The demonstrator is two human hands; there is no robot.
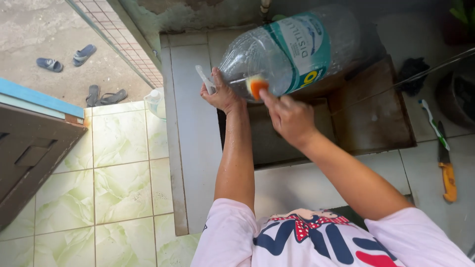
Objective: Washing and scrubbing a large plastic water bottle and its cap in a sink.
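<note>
Presently: large clear plastic bottle (292,49) held on its side over tiled sink basin (376,118), both hands at its neck end.

Left hand (220,91): closed around bottle neck and white handle, gripping firm; forearm wet. Right hand (289,116): fingers pinched on orange sponge (257,86), pressed against bottle shoulder just beside the left hand. Bottle: tilted, base up and away, teal-and-white label facing camera, resting above dark basin. Counter at right: toothbrush (433,123) lying beside knife with orange handle (448,173); dark cloth (413,74) near basin corner. Counter at left: small clear jug (156,101) at the edge. Beyond mesh fence: two pairs of sandals (84,74) on bare concrete. Below: pale green floor tiles (118,188).
</note>
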